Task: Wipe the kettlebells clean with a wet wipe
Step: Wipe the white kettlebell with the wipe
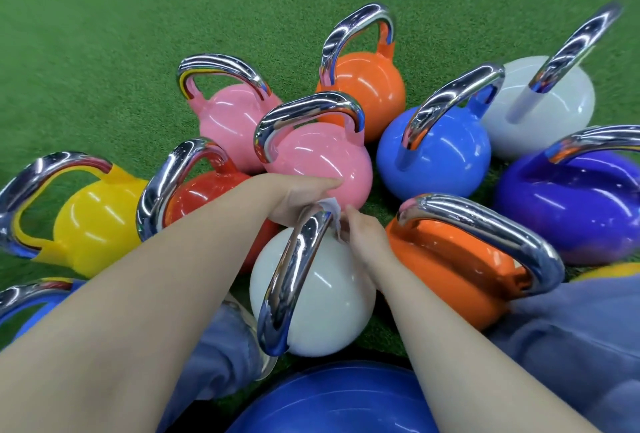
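A white kettlebell (322,297) with a chrome handle (294,276) stands in front of me on green turf. My left hand (298,198) is closed around the far top end of that handle. My right hand (363,235) pinches a small white wet wipe (334,214) against the same end of the handle. Several more kettlebells ring it: a pink kettlebell (322,162) just behind my hands, an orange kettlebell (453,266) at the right, a red kettlebell (204,193) at the left.
More kettlebells stand close around: a yellow one (93,221), a second pink (228,113), an orange (367,86), a light blue (433,152), a white (540,110), a purple (571,204). A blue ball (332,401) lies near me. My knees in blue trousers (581,339) flank the white kettlebell. Open turf (138,16) lies beyond.
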`<state>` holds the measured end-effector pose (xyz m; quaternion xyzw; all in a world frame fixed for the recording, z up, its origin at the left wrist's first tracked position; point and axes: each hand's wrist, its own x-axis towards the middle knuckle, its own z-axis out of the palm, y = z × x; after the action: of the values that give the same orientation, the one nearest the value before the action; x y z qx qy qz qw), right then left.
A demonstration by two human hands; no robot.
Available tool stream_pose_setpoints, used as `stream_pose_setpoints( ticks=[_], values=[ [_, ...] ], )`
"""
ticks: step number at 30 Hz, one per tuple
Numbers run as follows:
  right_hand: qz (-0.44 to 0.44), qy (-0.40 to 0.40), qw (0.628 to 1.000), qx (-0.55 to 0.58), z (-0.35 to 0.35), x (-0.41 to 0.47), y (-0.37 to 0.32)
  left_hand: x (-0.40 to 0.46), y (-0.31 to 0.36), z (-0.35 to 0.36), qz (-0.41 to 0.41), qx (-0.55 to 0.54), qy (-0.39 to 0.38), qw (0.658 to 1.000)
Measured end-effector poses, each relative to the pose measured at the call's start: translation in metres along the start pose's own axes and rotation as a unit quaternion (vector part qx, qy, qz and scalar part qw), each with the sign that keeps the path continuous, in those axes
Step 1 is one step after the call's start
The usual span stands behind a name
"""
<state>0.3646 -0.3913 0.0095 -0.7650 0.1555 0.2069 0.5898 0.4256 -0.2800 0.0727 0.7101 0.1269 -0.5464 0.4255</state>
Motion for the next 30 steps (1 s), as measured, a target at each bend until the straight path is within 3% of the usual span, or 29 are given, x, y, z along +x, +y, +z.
stream_pose_setpoints(
  ticks=[6,13,20,26,30],
  values=[
    [-0.033,0.042,0.998,0.033,0.003,-0.021,-0.008,-0.019,0.013,0.008,0.010,0.072,-0.025,0.997],
    [-0.061,0.106,0.989,0.083,0.006,-0.045,-0.019,-0.036,0.001,0.013,0.082,0.108,-0.005,0.991],
    [-0.152,0.129,0.977,0.070,0.017,-0.064,-0.014,-0.055,-0.026,0.034,0.171,0.065,0.139,0.973],
    [-0.128,0.186,0.965,0.134,0.022,-0.072,-0.014,-0.069,-0.053,0.043,0.254,-0.011,0.190,0.948],
    [-0.098,0.147,0.976,0.124,0.009,-0.058,-0.019,-0.081,-0.062,0.042,0.302,-0.034,0.240,0.922]
  ],
)
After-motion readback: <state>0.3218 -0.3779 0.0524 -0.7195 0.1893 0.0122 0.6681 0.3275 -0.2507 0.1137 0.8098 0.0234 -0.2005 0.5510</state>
